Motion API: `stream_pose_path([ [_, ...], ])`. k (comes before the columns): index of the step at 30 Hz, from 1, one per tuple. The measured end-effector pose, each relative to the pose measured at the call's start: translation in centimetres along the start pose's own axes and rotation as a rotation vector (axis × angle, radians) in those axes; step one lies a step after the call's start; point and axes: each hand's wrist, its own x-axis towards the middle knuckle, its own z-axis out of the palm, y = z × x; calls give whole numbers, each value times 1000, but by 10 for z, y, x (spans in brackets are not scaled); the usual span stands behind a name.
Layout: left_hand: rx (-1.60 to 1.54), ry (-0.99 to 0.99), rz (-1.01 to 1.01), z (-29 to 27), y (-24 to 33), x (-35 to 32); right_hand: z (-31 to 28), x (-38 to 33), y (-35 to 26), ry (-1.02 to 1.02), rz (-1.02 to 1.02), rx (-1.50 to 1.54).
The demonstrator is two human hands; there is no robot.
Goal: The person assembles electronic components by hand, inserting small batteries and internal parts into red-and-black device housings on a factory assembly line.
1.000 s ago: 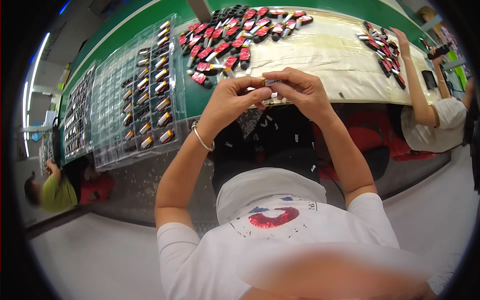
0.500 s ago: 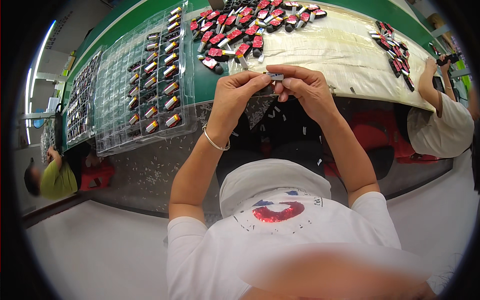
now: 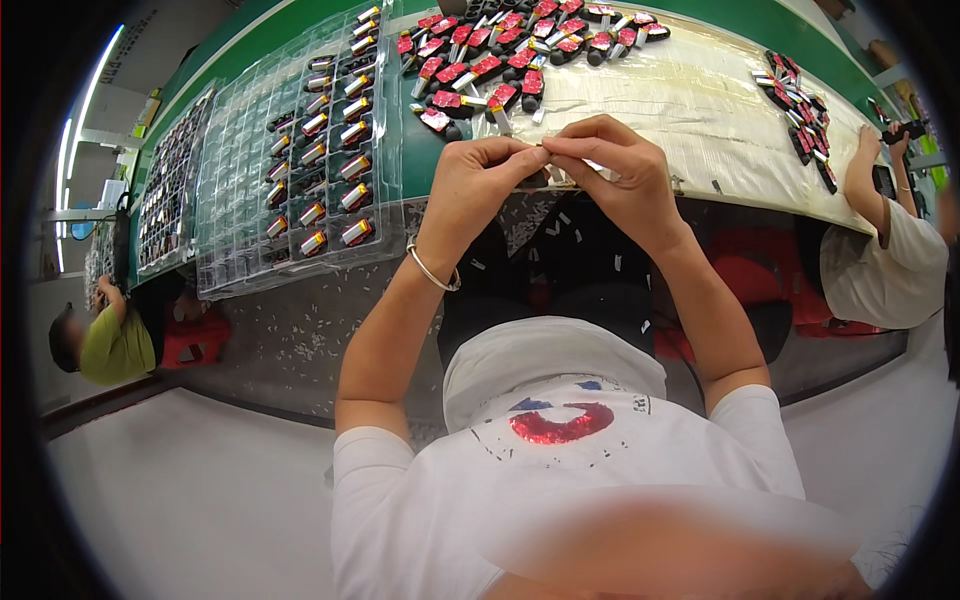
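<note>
Head view: left hand (image 3: 478, 190) and right hand (image 3: 612, 170) meet at the fingertips above the near edge of the bench (image 3: 700, 100). Both pinch one small part (image 3: 546, 150) between thumb and forefinger; the part is mostly hidden. Red pieces (image 3: 490, 60) lie in a heap just beyond the hands. A clear tray (image 3: 290, 160) with filled pockets sits to the left. A bracelet (image 3: 432, 272) circles the left wrist.
</note>
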Motion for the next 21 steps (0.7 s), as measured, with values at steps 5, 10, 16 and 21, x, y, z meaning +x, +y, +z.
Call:
stream_pose_path([
  [5, -142, -129, -182, -3, 8, -1, -4, 0, -2, 5, 105, 88],
  [10, -116, -237, -66, 8, 4, -10, -4, -1, 13, 164, 635, 839],
  [16, -299, -164, -137, 2, 5, -10, -20, -13, 19, -98, 419, 362],
  [21, -430, -226, -217, 7, -4, -9, -10, -12, 1, -25, 609, 753],
])
